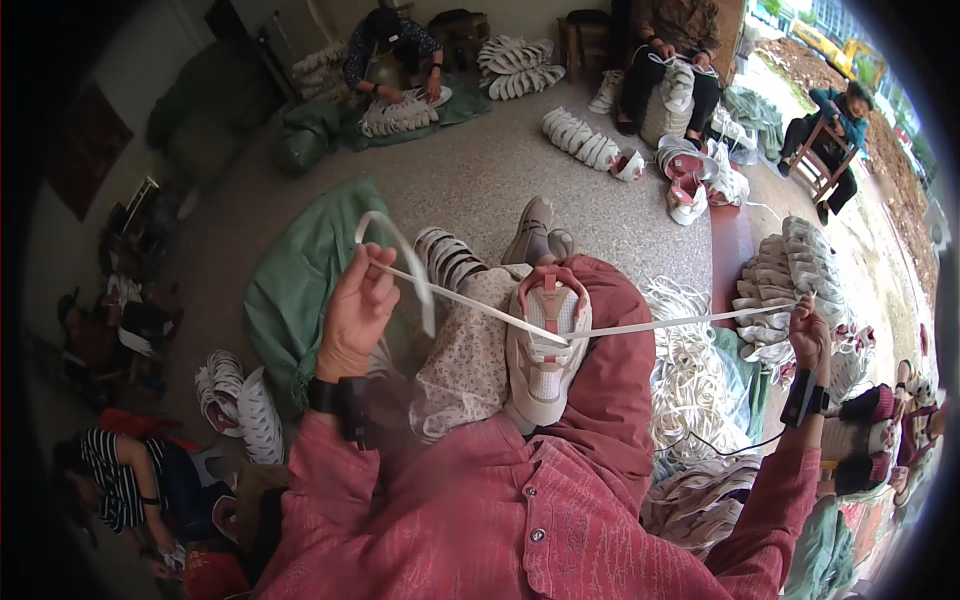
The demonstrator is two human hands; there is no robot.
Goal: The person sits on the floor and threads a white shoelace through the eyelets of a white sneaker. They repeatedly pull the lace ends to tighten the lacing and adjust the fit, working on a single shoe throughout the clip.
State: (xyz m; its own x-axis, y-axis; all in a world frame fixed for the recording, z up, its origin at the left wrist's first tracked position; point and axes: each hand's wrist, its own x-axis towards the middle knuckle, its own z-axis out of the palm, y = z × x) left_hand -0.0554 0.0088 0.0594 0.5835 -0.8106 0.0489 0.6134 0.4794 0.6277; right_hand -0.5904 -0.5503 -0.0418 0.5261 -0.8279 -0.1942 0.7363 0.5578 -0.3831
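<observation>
Clearance, taken from the shoe [545,345] on the lap:
- Across it: taut white lace [640,326] bars passage at eyelet height.
- Right of it: heap of loose laces [690,390], stacked uppers [790,270].
- Left of it: green sack [295,285].
- Beyond it: bare floor [470,180], open.

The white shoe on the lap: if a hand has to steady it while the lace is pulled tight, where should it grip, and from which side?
Probably grip the white shoe around its toe end, coming from below, the wearer's side. The toe points toward the body and lies bare, while the flat lace runs taut across the eyelets near the pink-lined opening, stretched between the left hand and right hand, so the upper part is occupied.
</observation>
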